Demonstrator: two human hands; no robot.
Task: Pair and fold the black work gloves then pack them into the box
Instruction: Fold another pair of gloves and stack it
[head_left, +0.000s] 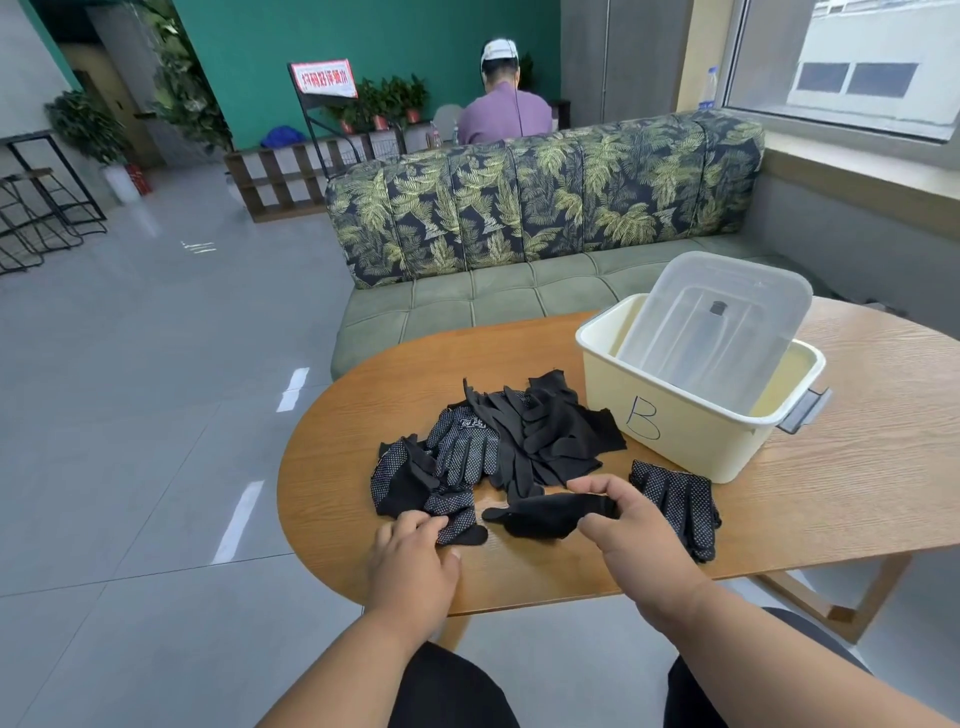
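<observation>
A heap of black work gloves (524, 431) lies in the middle of the wooden table (857, 493); several carry white grip dots. My right hand (628, 525) pinches the cuff of a plain black glove (545, 514) lying flat near the front edge. Fingers of my left hand (413, 558) grip a dotted glove (457, 519) at the heap's near left. Another dotted glove (680, 504) lies to the right of my right hand. The cream box (675, 431), marked "B", stands at the back right, with its clear lid (717, 322) propped inside it.
A green sofa (519, 291) with a leaf-print back stands just behind the table. A person in a purple shirt (504, 114) sits beyond it, facing away. Grey tiled floor (156, 415) opens to the left. A window sill (857, 166) runs along the right wall.
</observation>
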